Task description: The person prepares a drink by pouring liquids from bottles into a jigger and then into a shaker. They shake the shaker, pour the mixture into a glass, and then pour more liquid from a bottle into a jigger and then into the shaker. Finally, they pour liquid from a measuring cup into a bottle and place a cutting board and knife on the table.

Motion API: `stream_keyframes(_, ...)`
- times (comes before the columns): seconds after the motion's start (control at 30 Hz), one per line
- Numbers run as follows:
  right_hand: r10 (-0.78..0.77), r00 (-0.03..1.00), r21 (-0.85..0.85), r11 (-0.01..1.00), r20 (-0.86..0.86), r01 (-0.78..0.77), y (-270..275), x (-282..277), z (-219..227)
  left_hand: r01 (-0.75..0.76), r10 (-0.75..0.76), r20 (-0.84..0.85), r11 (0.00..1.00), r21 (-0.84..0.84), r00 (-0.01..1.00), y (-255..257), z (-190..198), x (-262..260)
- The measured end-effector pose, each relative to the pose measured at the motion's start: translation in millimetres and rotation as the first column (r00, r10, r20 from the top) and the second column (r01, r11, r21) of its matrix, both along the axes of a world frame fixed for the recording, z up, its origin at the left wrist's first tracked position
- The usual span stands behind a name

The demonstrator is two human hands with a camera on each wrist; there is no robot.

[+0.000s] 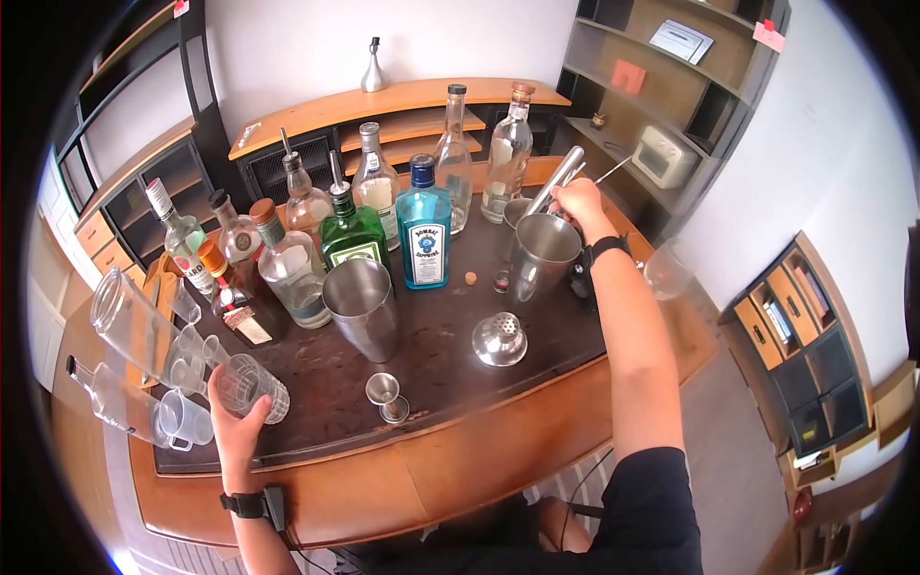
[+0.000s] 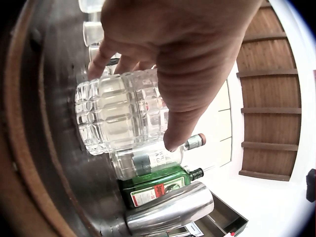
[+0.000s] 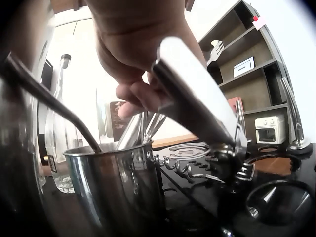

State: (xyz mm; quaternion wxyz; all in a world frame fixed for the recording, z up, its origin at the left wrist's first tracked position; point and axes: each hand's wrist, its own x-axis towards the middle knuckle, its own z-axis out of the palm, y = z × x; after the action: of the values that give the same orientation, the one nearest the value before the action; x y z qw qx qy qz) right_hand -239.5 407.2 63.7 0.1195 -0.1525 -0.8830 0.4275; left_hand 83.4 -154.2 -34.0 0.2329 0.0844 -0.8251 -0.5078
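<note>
My left hand (image 1: 238,422) grips a cut-glass tumbler (image 1: 254,388) at the table's left front, thumb on one side and fingers round the other. Close up in the left wrist view, the tumbler (image 2: 116,113) shows a grid pattern. My right hand (image 1: 578,203) reaches behind a large shaker tin (image 1: 544,259). Its curled fingers (image 3: 140,96) pinch at metal bar tools (image 3: 131,132) standing in a steel cup (image 3: 111,173); I cannot tell which tool they hold. A fork-ended rod (image 3: 216,52) juts out beyond that hand. A broad shiny handle (image 3: 197,89) crosses in front of it.
Several bottles, including a blue gin bottle (image 1: 424,240) and a green one (image 1: 355,230), crowd the back. Another shaker tin (image 1: 361,311), a jigger (image 1: 386,398) and a perforated shaker top (image 1: 499,340) stand nearer. Glassware and a clear measuring cup (image 1: 185,420) line the left edge.
</note>
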Motion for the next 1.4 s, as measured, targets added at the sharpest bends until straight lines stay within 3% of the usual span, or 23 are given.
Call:
stream_keyframes(0.13,0.001,1.0,0.179,0.984,-0.022,0.003,8,-16,-6,0.003,-0.004,0.003,1.0,0.013,1.0,0,-1,-1)
stream_keyframes(0.33,-0.171,0.966,0.423,0.874,-0.195,0.24,-3,5,17,-0.021,0.021,-0.026,1.0,0.01,0.999,3,0,-1)
stream_keyframes(0.5,-0.126,0.971,0.328,0.926,-0.203,0.188,20,-10,12,-0.027,0.026,-0.036,0.999,-0.032,0.999,3,1,-2)
stream_keyframes(0.6,-0.053,0.971,0.419,0.895,-0.235,0.151,33,-15,2,-0.025,0.022,-0.051,0.998,-0.057,0.998,4,-1,-5)
stream_keyframes(0.67,-0.027,0.957,0.344,0.93,-0.288,0.13,44,-16,-1,-0.071,0.063,-0.064,0.988,-0.135,0.996,6,4,-3)
stream_keyframes(0.73,-0.05,0.974,0.13,0.988,-0.223,0.081,15,29,37,-0.075,0.073,-0.02,0.985,-0.155,0.997,7,10,0)
stream_keyframes(0.77,-0.074,0.89,0.068,0.991,-0.451,0.117,17,30,34,-0.071,0.069,-0.018,0.988,-0.137,0.997,3,5,-1)
stream_keyframes(0.83,0.037,0.815,-0.019,0.998,-0.578,-0.059,27,43,49,-0.072,0.071,-0.024,0.993,-0.093,0.997,3,5,-2)
stream_keyframes(0.87,-0.029,0.773,-0.123,0.99,-0.634,-0.064,39,40,52,-0.073,0.075,0.013,0.992,-0.105,0.997,4,6,-1)
stream_keyframes(0.9,-0.02,0.648,-0.079,0.995,-0.761,-0.063,36,49,60,-0.096,0.098,0.015,0.99,-0.101,0.995,6,5,-1)
stream_keyframes(0.97,-0.07,0.699,-0.309,0.925,-0.712,-0.221,-16,119,94,-0.105,0.106,0.017,0.992,-0.073,0.994,6,2,-4)
stream_keyframes(1.0,-0.09,0.673,-0.356,0.896,-0.734,-0.267,-38,145,96,-0.089,0.09,0.016,0.995,-0.047,0.996,6,2,-4)
stream_keyframes(1.1,0.037,0.6,-0.33,0.808,-0.799,-0.488,-77,205,81,-0.072,0.071,-0.036,0.997,-0.009,0.997,7,4,-1)
stream_keyframes(1.13,0.067,0.574,-0.282,0.821,-0.816,-0.497,-107,228,79,-0.072,0.071,-0.034,0.997,-0.016,0.997,7,8,0)
stream_keyframes(1.2,0.22,0.517,-0.195,0.751,-0.827,-0.631,-140,254,59,-0.068,0.067,-0.029,0.997,-0.027,0.997,8,13,1)
stream_keyframes(1.23,0.266,0.532,-0.189,0.734,-0.804,-0.652,-157,262,48,-0.044,0.043,-0.111,0.999,-0.007,0.993,7,14,2)
stream_keyframes(1.37,0.512,0.619,-0.196,0.655,-0.596,-0.73,-209,284,20,-0.032,0.034,-0.139,0.999,0.018,0.99,6,54,27)
stream_keyframes(1.4,0.547,0.607,-0.13,0.672,-0.576,-0.729,-214,274,1,-0.034,0.038,-0.144,0.999,0.035,0.989,3,63,34)
